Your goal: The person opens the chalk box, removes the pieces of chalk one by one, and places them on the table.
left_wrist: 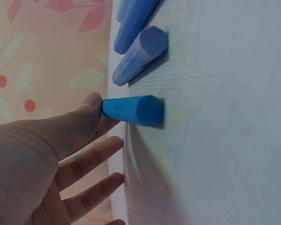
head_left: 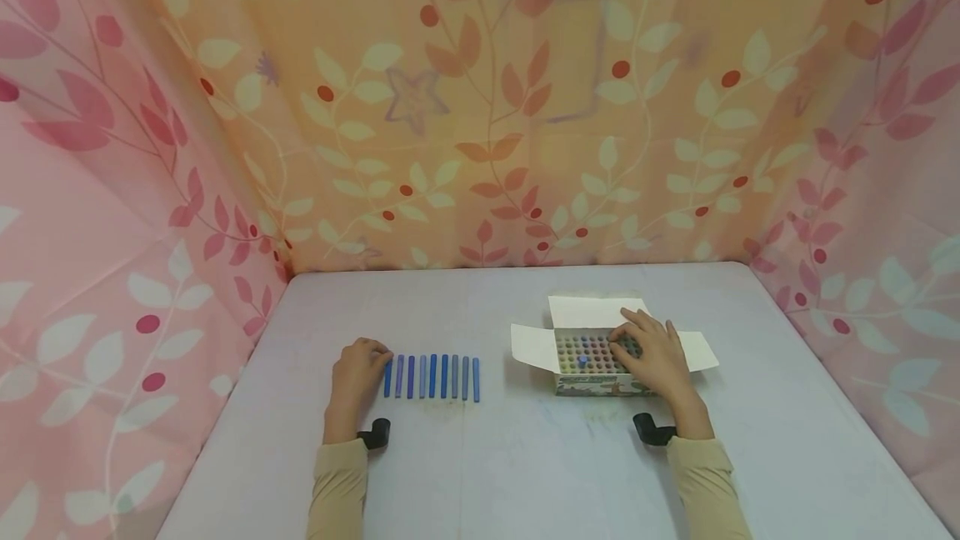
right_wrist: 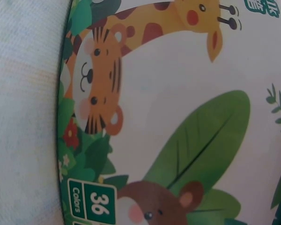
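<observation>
In the head view, several blue and violet chalk sticks point(head_left: 433, 377) lie side by side in a row on the table. At the row's left end, my left hand point(head_left: 360, 369) pinches the far end of a bright blue chalk stick point(left_wrist: 133, 110) between thumb and forefinger; its other fingers are spread. My right hand point(head_left: 656, 357) is over an open cardboard box point(head_left: 596, 387) filled with upright chalk sticks of many colours. Its thumb and forefinger come together among the sticks, and whether they grip one is hidden. A blue stick point(head_left: 582, 362) stands out inside the box.
White flaps point(head_left: 534, 346) of the box spread out to the left, back and right. The box front point(right_wrist: 178, 93) carries printed animals and "36 Colors". Patterned cloth point(head_left: 480, 107) hangs behind and beside the pale table point(head_left: 465, 473). Black wrist mounts point(head_left: 654, 430) sit near both sleeves.
</observation>
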The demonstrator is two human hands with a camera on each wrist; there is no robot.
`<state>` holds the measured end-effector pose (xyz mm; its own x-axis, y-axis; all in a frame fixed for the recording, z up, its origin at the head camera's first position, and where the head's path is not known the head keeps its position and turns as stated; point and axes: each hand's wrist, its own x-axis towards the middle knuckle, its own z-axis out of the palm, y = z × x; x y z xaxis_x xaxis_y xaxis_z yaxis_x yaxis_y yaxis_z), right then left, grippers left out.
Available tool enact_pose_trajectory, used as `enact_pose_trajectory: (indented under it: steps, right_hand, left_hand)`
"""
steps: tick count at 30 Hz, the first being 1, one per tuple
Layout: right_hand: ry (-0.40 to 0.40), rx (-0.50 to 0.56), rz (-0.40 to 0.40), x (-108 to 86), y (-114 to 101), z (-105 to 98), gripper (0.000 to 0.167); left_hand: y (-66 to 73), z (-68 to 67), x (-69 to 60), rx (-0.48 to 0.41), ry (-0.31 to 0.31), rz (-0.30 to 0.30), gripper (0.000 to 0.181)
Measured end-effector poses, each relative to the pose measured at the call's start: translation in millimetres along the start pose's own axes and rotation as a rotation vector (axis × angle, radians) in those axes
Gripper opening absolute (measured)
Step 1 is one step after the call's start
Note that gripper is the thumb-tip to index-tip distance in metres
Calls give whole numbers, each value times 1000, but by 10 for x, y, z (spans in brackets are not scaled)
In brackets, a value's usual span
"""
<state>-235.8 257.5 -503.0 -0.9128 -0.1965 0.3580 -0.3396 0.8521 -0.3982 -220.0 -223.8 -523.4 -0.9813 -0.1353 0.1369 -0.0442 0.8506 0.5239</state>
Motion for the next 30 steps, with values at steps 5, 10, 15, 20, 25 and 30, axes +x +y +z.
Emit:
enact_pose_trajectory:
  steps: [5, 10, 15, 20, 25, 30]
  right_hand:
    - [-1, -6, 4, 12, 4, 3, 10]
    - [-2, -12, 11, 19, 5, 5, 10]
    - [2, -12, 7, 20, 1, 2, 10]
    - [4, -10, 1, 14, 4, 6, 10]
    - [12, 10, -12, 6, 1, -2, 9]
    - [28, 56, -34, 2, 4, -33, 9]
  left_hand:
    - [3, 17, -5, -3, 18, 1, 20]
    - [20, 7, -10, -26, 22, -9, 20]
    - [23, 2, -14, -33, 25, -5, 20]
    - [-19, 24, -9, -34, 16, -10, 21]
    - [-32, 42, -12, -50, -5, -34, 24]
    - [-14, 32, -11, -59, -8, -29, 25]
